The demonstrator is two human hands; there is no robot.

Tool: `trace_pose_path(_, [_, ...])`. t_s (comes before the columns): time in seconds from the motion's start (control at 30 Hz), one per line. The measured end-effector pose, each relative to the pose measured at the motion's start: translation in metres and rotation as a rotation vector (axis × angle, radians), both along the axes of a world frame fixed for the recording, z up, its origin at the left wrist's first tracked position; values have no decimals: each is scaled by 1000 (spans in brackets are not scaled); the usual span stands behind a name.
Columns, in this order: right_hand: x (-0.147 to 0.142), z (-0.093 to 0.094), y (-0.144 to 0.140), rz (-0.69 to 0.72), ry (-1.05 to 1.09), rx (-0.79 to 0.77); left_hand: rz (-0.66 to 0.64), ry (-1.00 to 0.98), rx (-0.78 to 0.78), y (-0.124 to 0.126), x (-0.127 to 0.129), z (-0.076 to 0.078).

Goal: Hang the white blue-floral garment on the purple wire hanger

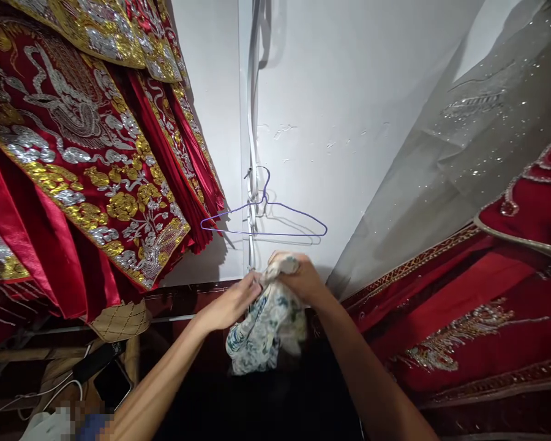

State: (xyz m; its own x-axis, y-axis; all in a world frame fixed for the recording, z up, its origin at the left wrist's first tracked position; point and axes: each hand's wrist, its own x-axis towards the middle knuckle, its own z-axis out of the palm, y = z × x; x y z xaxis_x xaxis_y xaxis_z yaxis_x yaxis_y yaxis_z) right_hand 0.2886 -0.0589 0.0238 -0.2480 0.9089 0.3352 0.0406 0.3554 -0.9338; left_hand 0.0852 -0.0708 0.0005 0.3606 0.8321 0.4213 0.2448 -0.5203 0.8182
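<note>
A bunched white cloth (266, 337) with a blue and green floral print hangs from both hands in front of my body; its folds hide whether it is a garment or a scarf. My right hand (305, 282) is closed around its gathered top. On the other side, my left hand (239, 300) pinches the cloth's edge near the top. Just above the hands, a thin purple clothes hanger (280, 234) hangs with nothing on it, against the white wall (340, 110).
Red costumes (96, 165) with gold and silver embroidery fill the left. At right are a sparkly pale fabric (422, 159) and a beaded red garment (463, 300). A phone (112, 384), a black object (98, 361) and white cables lie at lower left.
</note>
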Motion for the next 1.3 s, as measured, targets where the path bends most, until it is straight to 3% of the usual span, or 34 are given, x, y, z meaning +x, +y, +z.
trace_pose_path(0.1, [8, 10, 31, -299, -69, 278, -88, 310, -19, -2, -26, -12])
trace_pose_path(0.2, [11, 5, 67, -469, -107, 328, 41, 566, -7, 3, -53, -14])
trace_pose_path(0.27, [10, -7, 89, -417, -159, 248, 116, 730, -14, 7, -69, -9])
trace_pose_path(0.33, [8, -21, 104, -271, -269, 146, 141, 893, -64, 10, -82, 0])
trace_pose_path(0.4, [11, -36, 109, -162, -356, 76, 151, 1025, -145, 12, -92, 7])
trace_pose_path(0.47, [20, -47, 104, -141, -399, 38, 153, 1090, -217, 15, -100, 12])
trace_pose_path(0.6, [55, -53, 72, -292, -434, 19, 153, 981, -193, 28, -107, 21])
trace_pose_path(0.77, [87, -28, 38, -483, -471, 70, 224, 896, -56, 53, -91, 37])
trace_pose_path(0.87, [96, -15, 30, -555, -512, 99, 166, 924, -107, 68, -77, 34])
trace_pose_path(1.0, [100, -13, 27, -537, -502, 108, 56, 887, -214, 81, -70, 19])
trace_pose_path(1.2, [92, -12, 27, -536, -458, 54, 283, 813, -68, 96, -80, 26])
trace_pose_path(1.3, [86, -12, 25, -547, -457, 43, 138, 812, -234, 106, -82, 25])
